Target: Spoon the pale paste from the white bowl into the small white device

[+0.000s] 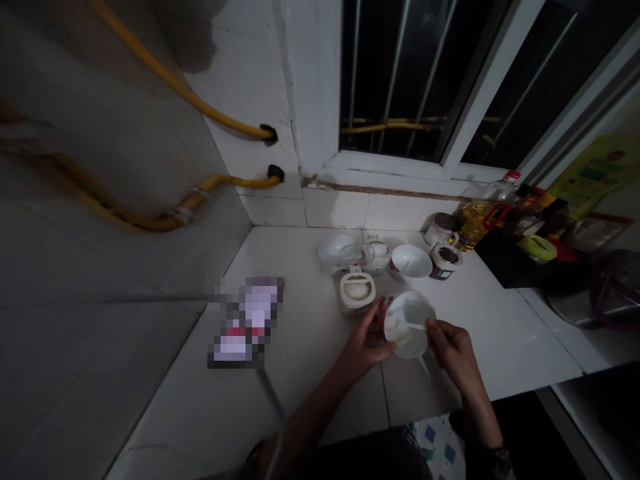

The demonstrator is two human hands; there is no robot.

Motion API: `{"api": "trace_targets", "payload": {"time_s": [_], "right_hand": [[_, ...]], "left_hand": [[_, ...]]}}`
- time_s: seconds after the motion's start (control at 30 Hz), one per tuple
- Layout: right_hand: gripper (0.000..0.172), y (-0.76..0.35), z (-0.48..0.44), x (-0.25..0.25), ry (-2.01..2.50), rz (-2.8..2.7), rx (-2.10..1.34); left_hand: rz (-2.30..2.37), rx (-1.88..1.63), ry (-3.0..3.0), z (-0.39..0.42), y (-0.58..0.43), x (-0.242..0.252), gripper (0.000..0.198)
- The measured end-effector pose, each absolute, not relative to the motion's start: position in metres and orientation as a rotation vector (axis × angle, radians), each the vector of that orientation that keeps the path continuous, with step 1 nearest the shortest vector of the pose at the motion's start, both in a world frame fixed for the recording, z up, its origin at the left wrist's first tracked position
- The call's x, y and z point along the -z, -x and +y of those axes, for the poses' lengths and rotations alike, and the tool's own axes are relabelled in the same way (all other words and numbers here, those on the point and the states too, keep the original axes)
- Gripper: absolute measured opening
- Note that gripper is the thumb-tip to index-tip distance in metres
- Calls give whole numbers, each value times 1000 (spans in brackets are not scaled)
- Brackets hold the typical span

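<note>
Bowl, white and tilted, is gripped by the left hand above the surface, near its front edge, with pale contents seen inside. A white spoon is pinched by the right hand. Two further white bowls and two jars are placed toward the back edge.

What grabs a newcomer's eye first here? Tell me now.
The white bowl tilted between the left hand and right hand at the front of the white counter comes first. Bright yellow hoses run along the wall at left. Beneath the barred window, a bottle of yellow oil stands at the counter's back right.
</note>
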State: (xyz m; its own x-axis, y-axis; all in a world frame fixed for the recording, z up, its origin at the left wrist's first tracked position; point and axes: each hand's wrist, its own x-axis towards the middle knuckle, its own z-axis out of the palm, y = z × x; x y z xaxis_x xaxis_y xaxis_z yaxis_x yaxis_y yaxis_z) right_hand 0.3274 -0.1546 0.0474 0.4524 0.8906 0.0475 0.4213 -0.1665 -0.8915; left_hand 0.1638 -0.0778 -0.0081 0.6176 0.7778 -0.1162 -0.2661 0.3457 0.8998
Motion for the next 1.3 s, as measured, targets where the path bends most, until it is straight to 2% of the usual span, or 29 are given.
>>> {"api": "trace_targets", "payload": {"time_s": [0.47,1.0,1.13,1.3], "right_hand": [[58,-332,-155,-56,1697,-932,-686],[55,-330,-139,-68,1642,-1003,-589],[51,-319,-121,-82,1651,-1205,-395],[40,-297,-97,-83,1611,-1780,290]], "left_hand": [[653,-675,-818,-76,-169,19,115],[653,-596,-810,-75,-165,9,108],[666,-608,-806,-75,-166,9,110],[641,-621,-805,-75,-167,11,110]]}}
